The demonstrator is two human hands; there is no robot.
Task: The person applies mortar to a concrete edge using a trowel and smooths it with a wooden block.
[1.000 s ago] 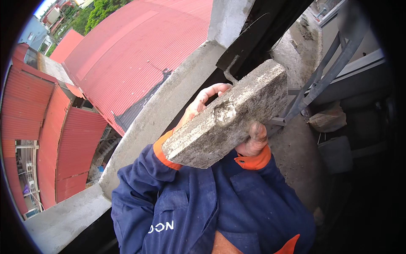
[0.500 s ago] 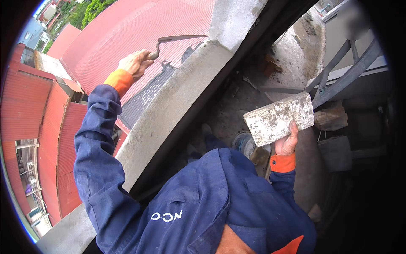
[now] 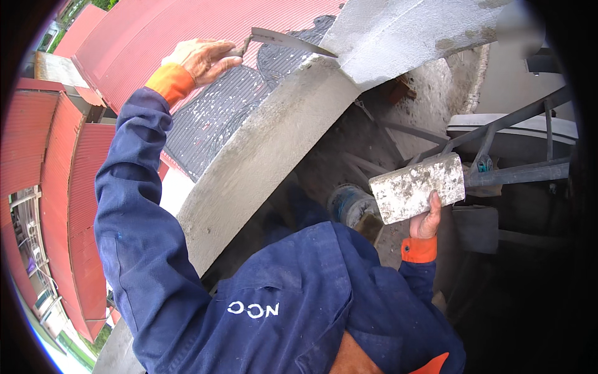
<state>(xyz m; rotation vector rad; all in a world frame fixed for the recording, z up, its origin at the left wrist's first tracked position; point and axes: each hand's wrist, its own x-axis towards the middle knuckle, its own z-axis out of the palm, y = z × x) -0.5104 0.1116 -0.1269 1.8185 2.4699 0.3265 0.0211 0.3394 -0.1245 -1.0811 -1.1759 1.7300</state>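
Observation:
My left hand (image 3: 202,61) is closed around the handle of a trowel (image 3: 293,42), out beyond the far-left side of a grey concrete parapet (image 3: 268,134). The long thin blade points right, its tip at the corner where the parapet meets a lighter plastered wall (image 3: 405,40). My right hand (image 3: 427,219) holds a flat rectangular block (image 3: 417,187) spotted with white and grey mortar. Its thumb lies on the near edge of the block; the other fingers are hidden beneath it. The block is on the inner side of the parapet, apart from the trowel.
Below the block stands a mortar-smeared bucket (image 3: 349,202). Metal frame bars (image 3: 520,174) cross at the right. Beyond the parapet lies a lower red corrugated roof (image 3: 149,37) with a dark mortar-spattered sheet (image 3: 218,109).
The view has shifted, bringing more plastered wall into sight. The trowel blade has turned to show more of its face, its tip still near the corner. My right hand keeps holding the block.

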